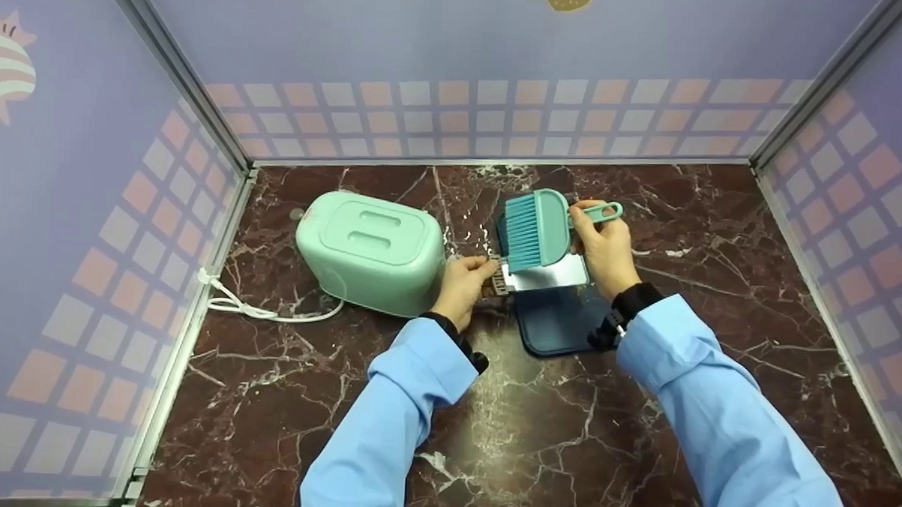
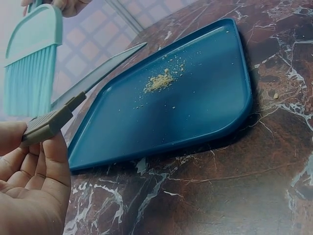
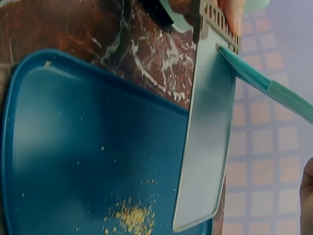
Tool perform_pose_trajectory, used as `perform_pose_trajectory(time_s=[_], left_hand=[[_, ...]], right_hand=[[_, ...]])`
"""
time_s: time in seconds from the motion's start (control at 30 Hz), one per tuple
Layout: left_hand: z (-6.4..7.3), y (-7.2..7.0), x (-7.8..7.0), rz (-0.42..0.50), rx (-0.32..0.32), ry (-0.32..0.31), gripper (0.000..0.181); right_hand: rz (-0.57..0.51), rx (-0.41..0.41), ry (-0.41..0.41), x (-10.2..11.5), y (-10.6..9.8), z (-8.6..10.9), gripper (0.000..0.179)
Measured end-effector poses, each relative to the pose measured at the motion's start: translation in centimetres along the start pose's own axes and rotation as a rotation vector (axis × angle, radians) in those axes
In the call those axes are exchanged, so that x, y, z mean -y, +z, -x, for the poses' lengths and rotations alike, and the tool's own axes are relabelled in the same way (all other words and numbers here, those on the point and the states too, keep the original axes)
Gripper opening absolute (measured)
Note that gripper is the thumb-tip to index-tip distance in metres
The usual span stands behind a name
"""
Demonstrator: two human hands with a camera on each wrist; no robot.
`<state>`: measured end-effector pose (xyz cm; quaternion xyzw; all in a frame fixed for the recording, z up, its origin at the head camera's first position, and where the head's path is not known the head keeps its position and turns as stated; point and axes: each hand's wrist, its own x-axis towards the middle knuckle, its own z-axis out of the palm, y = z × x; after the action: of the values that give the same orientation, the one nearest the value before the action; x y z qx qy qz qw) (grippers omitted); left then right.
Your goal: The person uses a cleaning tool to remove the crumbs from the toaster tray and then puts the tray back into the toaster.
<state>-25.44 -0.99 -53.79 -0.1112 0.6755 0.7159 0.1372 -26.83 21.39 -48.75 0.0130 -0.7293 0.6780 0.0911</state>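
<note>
My left hand (image 1: 459, 290) pinches the brown slotted end of a metal crumb tray (image 1: 551, 276), thumb above and fingers below. In the left wrist view that tray is tilted above a dark blue tray (image 2: 210, 98). My right hand (image 1: 608, 251) grips the handle of a mint-green brush (image 1: 553, 227). Its teal bristles (image 3: 247, 71) meet the crumb tray near the slotted end in the right wrist view. A small heap of yellowish crumbs (image 2: 159, 82) lies on the blue tray, with finer specks scattered around it.
A mint-green toaster (image 1: 376, 258) stands left of my left hand, its two slot-shaped marks facing up. Its white cord (image 1: 254, 312) lies bundled by the left wall. Light specks (image 1: 481, 247) dot the marbled tabletop behind my left hand. Patterned panels enclose the back and sides.
</note>
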Motion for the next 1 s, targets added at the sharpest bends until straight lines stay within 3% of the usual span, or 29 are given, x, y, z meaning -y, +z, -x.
perform_pose_trajectory(time_s=[0.2, 0.37, 0.67, 1.0], left_hand=[[0.1, -0.1, 0.0, 0.059, 0.019, -0.013, 0.043], [0.1, -0.1, 0.0, 0.044, 0.010, 0.009, 0.041], [-0.1, -0.2, 0.2, 0.090, 0.017, 0.002, 0.041], [-0.2, -0.4, 0.3, 0.106, 0.021, 0.016, 0.037]], right_hand=[[0.045, -0.007, 0.025, 1.0, -0.9, 0.5, 0.038], [0.075, -0.016, 0.022, 2.3, -1.6, 1.2, 0.036], [0.115, -0.101, 0.028, 1.8, -3.4, 1.2, 0.034], [0.186, -0.134, 0.029, 1.5, -4.8, 1.1, 0.035]])
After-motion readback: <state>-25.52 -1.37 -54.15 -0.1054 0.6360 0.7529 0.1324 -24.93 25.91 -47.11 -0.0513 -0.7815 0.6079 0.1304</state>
